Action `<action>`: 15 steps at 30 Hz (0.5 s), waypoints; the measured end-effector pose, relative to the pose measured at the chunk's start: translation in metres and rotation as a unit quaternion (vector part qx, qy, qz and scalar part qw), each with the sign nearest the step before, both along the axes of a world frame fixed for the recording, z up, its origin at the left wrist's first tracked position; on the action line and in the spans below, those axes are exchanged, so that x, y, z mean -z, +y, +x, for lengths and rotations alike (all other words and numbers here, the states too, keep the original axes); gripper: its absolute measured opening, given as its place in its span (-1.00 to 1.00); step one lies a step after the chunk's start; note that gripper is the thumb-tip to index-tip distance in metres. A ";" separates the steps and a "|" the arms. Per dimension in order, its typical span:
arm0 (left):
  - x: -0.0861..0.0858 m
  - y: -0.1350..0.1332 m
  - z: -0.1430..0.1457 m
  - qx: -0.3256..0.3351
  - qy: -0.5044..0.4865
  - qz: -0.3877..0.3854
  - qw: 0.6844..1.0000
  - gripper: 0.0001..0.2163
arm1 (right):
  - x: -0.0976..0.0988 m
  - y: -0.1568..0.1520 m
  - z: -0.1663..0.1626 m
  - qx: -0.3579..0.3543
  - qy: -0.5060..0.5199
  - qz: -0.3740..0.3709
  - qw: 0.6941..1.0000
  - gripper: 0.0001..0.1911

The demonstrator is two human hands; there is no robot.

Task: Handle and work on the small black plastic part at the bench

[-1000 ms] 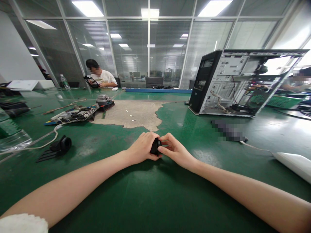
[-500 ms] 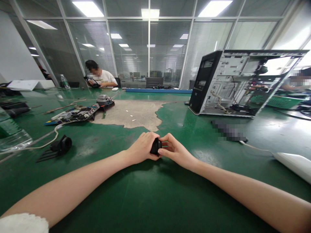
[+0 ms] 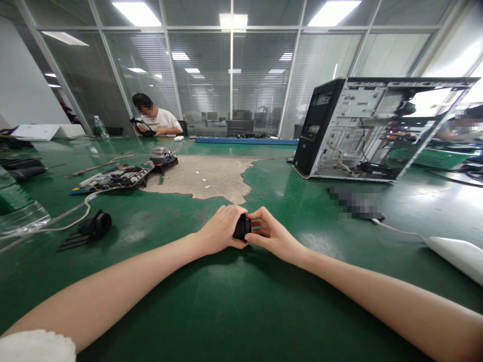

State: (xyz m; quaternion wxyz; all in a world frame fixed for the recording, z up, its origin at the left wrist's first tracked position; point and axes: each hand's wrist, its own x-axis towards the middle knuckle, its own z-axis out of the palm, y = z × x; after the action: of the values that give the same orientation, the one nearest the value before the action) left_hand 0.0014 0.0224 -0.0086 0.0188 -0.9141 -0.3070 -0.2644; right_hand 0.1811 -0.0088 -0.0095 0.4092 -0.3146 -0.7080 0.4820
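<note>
Between my two hands, just above the green tabletop (image 3: 241, 301), is a small black boxy object (image 3: 241, 229) whose kind I cannot make out. My left hand (image 3: 222, 229) wraps round it from the left, and its fingers cover much of that side. From the right, my right hand (image 3: 271, 234) pinches the object's edge with thumb and fingertips. Off to the left lies a black part with a round end and flat prongs (image 3: 94, 226), apart from both hands.
An opened computer case (image 3: 350, 128) stands at the right behind a white device (image 3: 456, 256) with a cable. A circuit board (image 3: 116, 176) with parts lies left of the worn patch (image 3: 196, 178). A clear bottle (image 3: 18, 206) is at the left edge. A co-worker (image 3: 156, 118) sits across.
My right thumb has shifted very slightly on the black object. Both hands otherwise stay in place.
</note>
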 end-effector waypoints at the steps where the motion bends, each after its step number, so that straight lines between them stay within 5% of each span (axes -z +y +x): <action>1: 0.000 0.000 0.000 0.001 -0.003 0.001 1.000 -0.49 | 0.000 0.000 -0.001 0.002 0.004 0.000 1.000 -0.73; 15: 0.001 0.001 0.000 0.003 -0.012 -0.010 1.000 -0.48 | -0.001 -0.001 0.000 0.013 -0.011 0.007 1.000 -0.71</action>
State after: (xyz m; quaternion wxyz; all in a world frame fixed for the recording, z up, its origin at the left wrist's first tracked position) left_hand 0.0013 0.0234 -0.0097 0.0049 -0.9118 -0.3069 -0.2727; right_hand 0.1813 -0.0093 -0.0088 0.4094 -0.3265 -0.7116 0.4684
